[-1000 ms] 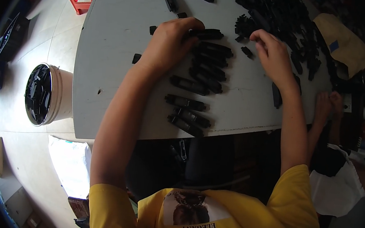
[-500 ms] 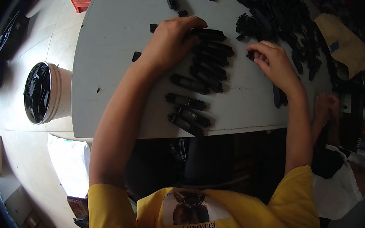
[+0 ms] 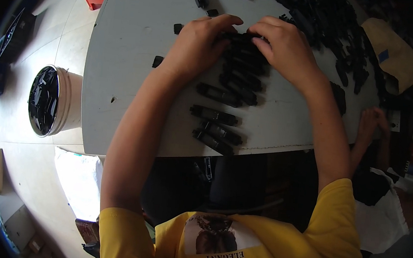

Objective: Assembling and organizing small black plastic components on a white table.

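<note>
Feed's got the left hand (image 3: 199, 38) clamped on a black plastic housing (image 3: 239, 38), well in from the table (image 3: 127, 71)'s near edge, probably steadying it, but I can't tell if the right hand (image 3: 286, 49) grips too.

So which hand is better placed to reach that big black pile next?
Probably the right hand: it is nearer the black pile, which lies ahead and to its right. The left hand is farther off, with the right hand partly in between.
</note>
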`<state>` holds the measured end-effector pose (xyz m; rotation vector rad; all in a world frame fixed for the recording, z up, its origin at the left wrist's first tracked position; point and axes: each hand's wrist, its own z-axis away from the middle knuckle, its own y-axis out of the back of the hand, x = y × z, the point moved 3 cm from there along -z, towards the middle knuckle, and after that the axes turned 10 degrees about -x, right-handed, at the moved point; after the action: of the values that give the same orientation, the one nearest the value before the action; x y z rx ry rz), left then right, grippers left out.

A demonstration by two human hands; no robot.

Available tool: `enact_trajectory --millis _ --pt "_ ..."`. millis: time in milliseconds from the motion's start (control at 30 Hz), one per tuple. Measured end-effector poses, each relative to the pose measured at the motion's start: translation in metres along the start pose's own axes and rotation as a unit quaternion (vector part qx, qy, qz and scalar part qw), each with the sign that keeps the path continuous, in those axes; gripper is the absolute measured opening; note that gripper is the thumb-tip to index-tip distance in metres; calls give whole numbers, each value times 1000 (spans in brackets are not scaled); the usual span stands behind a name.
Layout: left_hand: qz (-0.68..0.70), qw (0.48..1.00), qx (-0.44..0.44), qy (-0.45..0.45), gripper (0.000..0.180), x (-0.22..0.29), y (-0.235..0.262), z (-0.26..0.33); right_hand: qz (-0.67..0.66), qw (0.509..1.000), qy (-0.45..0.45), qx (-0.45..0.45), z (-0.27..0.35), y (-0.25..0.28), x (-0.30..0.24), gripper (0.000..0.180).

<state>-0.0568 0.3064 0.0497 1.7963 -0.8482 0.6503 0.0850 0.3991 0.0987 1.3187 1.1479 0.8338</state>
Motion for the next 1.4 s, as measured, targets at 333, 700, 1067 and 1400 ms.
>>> enact_trajectory --millis 333,700,1067,1400 --pt "-7 1000 -3 2 41 0 1 1 -35 999 11 -29 -6 4 1 12" --pt "-14 1000 6 -4 29 4 5 1 -127 975 -40 -175 -32 6 6 6" --pt "-364 921 137 1 38 -26 45 -18 -218 968 -89 -81 -5 15 34 13" --pt "6 997 48 60 18 -17 32 -43 -176 980 -97 -4 29 12 59 12"
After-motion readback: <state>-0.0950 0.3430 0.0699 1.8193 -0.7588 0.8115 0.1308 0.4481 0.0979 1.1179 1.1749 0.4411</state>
